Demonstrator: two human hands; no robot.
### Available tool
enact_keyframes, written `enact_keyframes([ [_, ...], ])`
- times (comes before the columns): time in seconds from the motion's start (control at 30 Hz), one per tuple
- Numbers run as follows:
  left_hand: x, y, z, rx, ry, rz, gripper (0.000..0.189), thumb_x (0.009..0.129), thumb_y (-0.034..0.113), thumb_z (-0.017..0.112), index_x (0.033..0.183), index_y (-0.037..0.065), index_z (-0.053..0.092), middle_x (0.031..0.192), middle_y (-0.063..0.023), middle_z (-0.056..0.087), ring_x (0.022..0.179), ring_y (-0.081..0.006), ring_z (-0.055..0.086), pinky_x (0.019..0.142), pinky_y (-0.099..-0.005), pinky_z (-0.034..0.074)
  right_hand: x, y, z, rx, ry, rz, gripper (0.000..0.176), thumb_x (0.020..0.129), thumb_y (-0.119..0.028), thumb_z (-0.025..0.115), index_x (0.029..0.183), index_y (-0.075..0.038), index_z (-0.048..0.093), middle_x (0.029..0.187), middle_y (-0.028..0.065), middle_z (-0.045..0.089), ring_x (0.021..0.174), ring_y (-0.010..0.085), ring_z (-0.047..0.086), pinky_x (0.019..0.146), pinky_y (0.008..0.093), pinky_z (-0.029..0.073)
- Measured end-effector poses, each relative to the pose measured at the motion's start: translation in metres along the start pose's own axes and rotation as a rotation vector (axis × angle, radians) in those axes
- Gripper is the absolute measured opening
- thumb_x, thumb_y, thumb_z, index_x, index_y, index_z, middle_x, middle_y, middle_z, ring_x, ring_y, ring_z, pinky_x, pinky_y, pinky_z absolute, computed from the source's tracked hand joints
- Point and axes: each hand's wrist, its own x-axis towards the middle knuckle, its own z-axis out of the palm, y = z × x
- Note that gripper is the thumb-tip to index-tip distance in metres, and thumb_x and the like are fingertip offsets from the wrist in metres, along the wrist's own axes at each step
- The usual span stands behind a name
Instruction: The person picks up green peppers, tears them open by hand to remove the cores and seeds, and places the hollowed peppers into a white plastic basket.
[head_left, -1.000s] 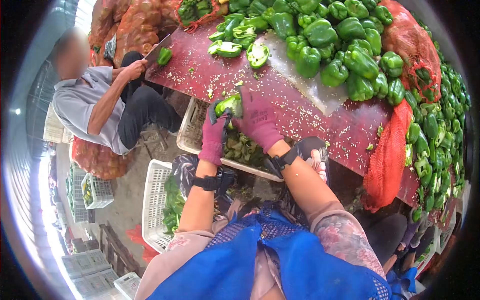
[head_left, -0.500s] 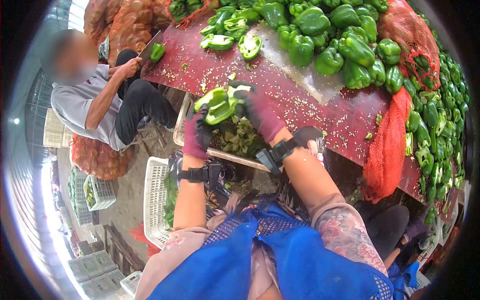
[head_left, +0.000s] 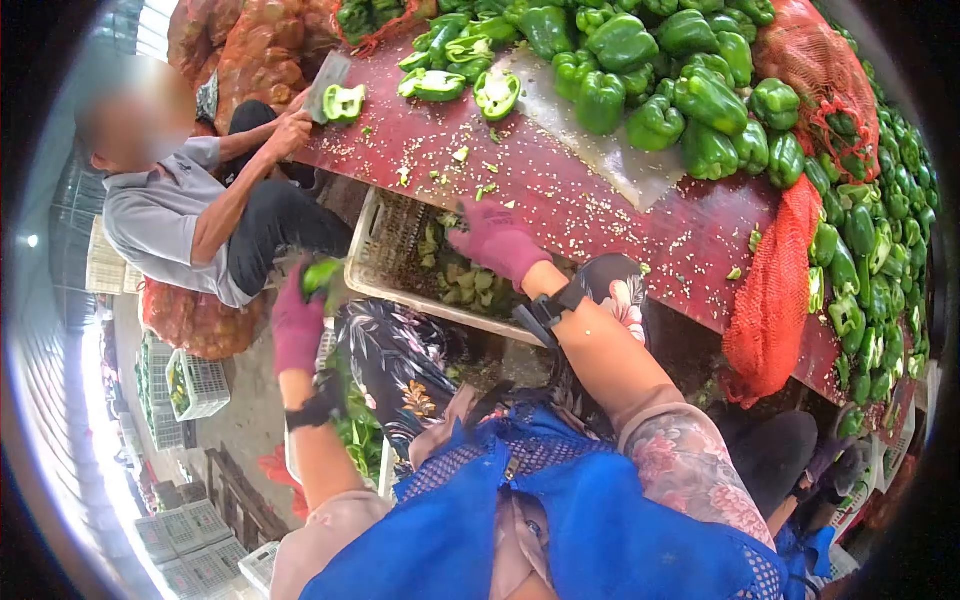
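Observation:
My left hand (head_left: pixel 298 320), in a maroon glove, is out to the left, closed on a piece of green bell pepper (head_left: pixel 320 275) blurred by motion. Below it is a white crate (head_left: pixel 388 470) with green pepper pieces (head_left: pixel 358 425) inside, partly hidden by my forearm. My right hand (head_left: pixel 497 242), also gloved, is at the near edge of the red table (head_left: pixel 560 185), over a crate of pepper scraps (head_left: pixel 470 285). Its fingers point left and are partly hidden. Cut pepper halves (head_left: pixel 497 95) lie farther back on the table.
Whole green peppers (head_left: pixel 705 100) are heaped at the back right, beside red mesh sacks (head_left: pixel 775 300). White seeds and scraps dot the tabletop. On the left a seated co-worker (head_left: pixel 185 200) holds a broad knife (head_left: pixel 328 82) by a cut pepper (head_left: pixel 344 103). Another person's gloved hand shows at lower right.
My left hand has swung left and down with the pepper piece, away from my right hand. My right hand stays near the table edge. The co-worker's pepper now shows a cut face.

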Motion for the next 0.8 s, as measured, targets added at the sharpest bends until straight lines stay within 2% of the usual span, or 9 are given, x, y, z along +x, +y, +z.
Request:
enact_keyframes([
  [0.07,-0.005,-0.088,0.002,0.199,-0.238,-0.237,0.055,0.081,0.021,0.064,0.134,0.012,0.050,0.125,-0.0222,0.058,0.116,-0.0393,0.055,0.096,-0.0443,0.044,-0.001,0.002,-0.005,0.043,0.104,0.027,0.064,0.085,-0.041,0.058,0.136,-0.004,0.045,0.127,0.0238,0.056,0.117,0.0387,0.054,0.099,0.0450,0.043],
  [0.13,-0.024,-0.144,0.006,0.303,-0.484,-0.265,0.059,0.080,0.026,0.068,0.135,0.014,0.050,0.127,-0.0214,0.057,0.120,-0.0381,0.053,0.101,-0.0452,0.042,0.006,0.009,-0.002,0.122,0.194,0.011,0.062,0.085,-0.039,0.059,0.133,-0.002,0.046,0.126,0.0247,0.056,0.116,0.0392,0.054,0.098,0.0454,0.043],
  [0.2,-0.020,-0.137,0.009,0.186,-0.271,-0.157,0.062,0.080,0.029,0.070,0.137,0.014,0.049,0.128,-0.0223,0.056,0.120,-0.0365,0.054,0.101,-0.0427,0.042,0.011,0.006,0.001,0.223,0.273,0.007,0.060,0.084,-0.037,0.060,0.130,-0.001,0.048,0.124,0.0248,0.057,0.114,0.0381,0.056,0.097,0.0444,0.044],
  [0.27,0.010,-0.091,0.017,-0.061,-0.135,-0.099,0.066,0.082,0.032,0.071,0.140,0.015,0.045,0.131,-0.0228,0.055,0.119,-0.0349,0.055,0.100,-0.0394,0.043,0.012,-0.001,-0.003,0.335,0.347,0.020,0.057,0.083,-0.035,0.062,0.127,-0.001,0.050,0.121,0.0243,0.058,0.111,0.0357,0.058,0.094,0.0418,0.045],
  [0.33,0.041,0.009,0.017,-0.180,-0.211,-0.012,0.071,0.083,0.035,0.070,0.143,0.012,0.040,0.131,-0.0221,0.055,0.118,-0.0341,0.056,0.100,-0.0371,0.043,0.022,0.006,-0.003,0.625,0.417,0.089,0.051,0.084,-0.029,0.062,0.125,0.000,0.051,0.118,0.0212,0.060,0.107,0.0290,0.060,0.092,0.0375,0.046],
  [0.47,0.123,0.123,0.095,-0.318,-0.200,0.484,0.087,0.079,0.044,0.073,0.149,0.014,0.030,0.148,-0.0199,0.038,0.130,-0.0350,0.045,0.104,-0.0398,0.040,0.032,0.014,-0.015,1.111,0.725,0.068,0.040,0.087,-0.014,0.061,0.124,0.000,0.052,0.111,0.0131,0.062,0.098,0.0163,0.059,0.086,0.0306,0.047],
  [0.6,0.207,0.212,0.172,0.032,-0.225,0.387,0.106,0.070,0.052,0.077,0.153,0.020,0.018,0.155,-0.0198,0.022,0.141,-0.0330,0.030,0.114,-0.0408,0.028,0.042,0.036,-0.014,1.148,0.894,-0.040,0.038,0.090,-0.006,0.057,0.128,-0.002,0.051,0.112,0.0054,0.059,0.094,0.0121,0.055,0.080,0.0274,0.048],
  [0.7,0.263,0.229,0.240,-0.007,-0.267,0.277,0.102,0.072,0.054,0.072,0.153,0.023,0.016,0.158,-0.0185,0.015,0.137,-0.0389,0.035,0.109,-0.0492,0.036,0.028,0.012,-0.032,1.297,0.837,0.050,0.038,0.093,-0.004,0.053,0.130,-0.002,0.049,0.111,0.0034,0.057,0.092,0.0086,0.053,0.079,0.0224,0.047],
  [0.8,0.257,0.238,0.247,0.109,-0.286,0.280,0.088,0.071,0.039,0.075,0.147,0.027,0.032,0.157,-0.0161,0.018,0.133,-0.0373,0.042,0.105,-0.0466,0.041,0.033,0.016,-0.034,1.287,0.834,0.008,0.037,0.093,-0.002,0.052,0.130,-0.001,0.049,0.111,0.0037,0.057,0.091,0.0083,0.053,0.077,0.0220,0.047],
])
